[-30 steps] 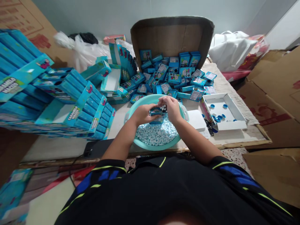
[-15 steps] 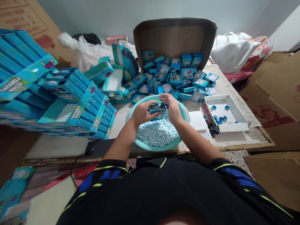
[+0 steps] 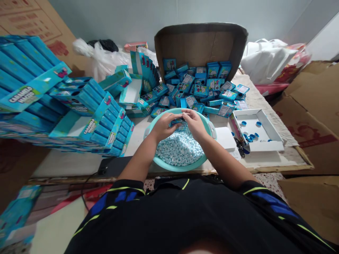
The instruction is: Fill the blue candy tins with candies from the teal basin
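Hands, left hand point(image 3: 163, 126) and right hand point(image 3: 194, 123), now pinch small blue box point(image 3: 178, 122) closed, pellets no longer visible, at basin's point(image 3: 209, 131) 12 o'clock.

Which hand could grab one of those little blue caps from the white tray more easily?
Probably the right hand. The white tray with the blue caps lies on its side of the basin. The left hand would have to cross over. Both hands grip a small blue box.
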### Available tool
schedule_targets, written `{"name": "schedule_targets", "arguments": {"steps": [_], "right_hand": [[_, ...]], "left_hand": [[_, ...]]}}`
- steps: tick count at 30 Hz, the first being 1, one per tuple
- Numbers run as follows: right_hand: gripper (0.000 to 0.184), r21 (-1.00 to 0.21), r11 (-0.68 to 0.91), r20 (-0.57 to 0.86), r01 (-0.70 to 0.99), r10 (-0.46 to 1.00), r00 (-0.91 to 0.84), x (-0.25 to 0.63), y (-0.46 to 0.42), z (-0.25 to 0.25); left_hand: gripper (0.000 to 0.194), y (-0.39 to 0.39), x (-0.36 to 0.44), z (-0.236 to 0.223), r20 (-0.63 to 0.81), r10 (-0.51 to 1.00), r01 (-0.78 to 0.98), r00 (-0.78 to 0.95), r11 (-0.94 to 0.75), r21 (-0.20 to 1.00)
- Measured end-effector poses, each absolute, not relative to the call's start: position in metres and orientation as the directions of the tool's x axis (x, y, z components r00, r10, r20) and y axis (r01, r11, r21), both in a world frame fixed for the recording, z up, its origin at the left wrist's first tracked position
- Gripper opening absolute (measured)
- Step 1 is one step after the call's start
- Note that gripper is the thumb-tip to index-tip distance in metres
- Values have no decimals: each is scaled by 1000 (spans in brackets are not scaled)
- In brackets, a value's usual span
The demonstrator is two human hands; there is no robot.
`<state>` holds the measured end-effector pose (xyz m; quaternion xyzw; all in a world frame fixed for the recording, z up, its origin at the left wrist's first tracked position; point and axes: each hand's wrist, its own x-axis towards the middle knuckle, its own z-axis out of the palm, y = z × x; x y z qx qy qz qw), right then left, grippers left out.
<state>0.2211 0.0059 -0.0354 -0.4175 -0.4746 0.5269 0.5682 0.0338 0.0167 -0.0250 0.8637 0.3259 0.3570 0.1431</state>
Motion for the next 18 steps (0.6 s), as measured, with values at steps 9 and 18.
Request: {"name": "schedule_targets", "arguments": {"steps": [9,18], "right_hand": [[35,-972,94,97,-214,995,-2,224,8,-35],[37,-943,332,332,-1,942,-41,209,-7,-18]], "left_hand": [[37,14,34,-22,480,727,482,491,-686,545],[58,12,30,-19,423,843,508,331,-537,673]]}}
